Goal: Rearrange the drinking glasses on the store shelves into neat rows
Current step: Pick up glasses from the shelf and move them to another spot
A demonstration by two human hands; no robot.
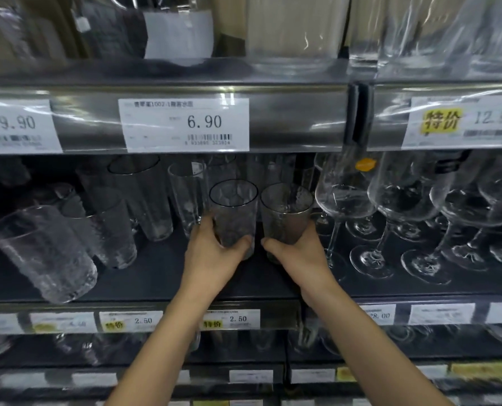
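Note:
Two smoky grey tumblers stand side by side at the middle of the dark shelf (156, 276). My left hand (214, 253) grips the left tumbler (233, 209) round its lower half, thumb in front. The right tumbler (286, 212) is gripped the same way by my right hand (299, 256). Behind them stand tall clear glasses (188, 194), and more textured tumblers (112, 227) sit to the left.
A large ribbed clear glass (43, 250) stands at the shelf's front left. Several wine glasses (390, 206) crowd the right section close to my right hand. A price rail (185, 124) with tags hangs just above. Bare shelf lies between the ribbed glass and my hands.

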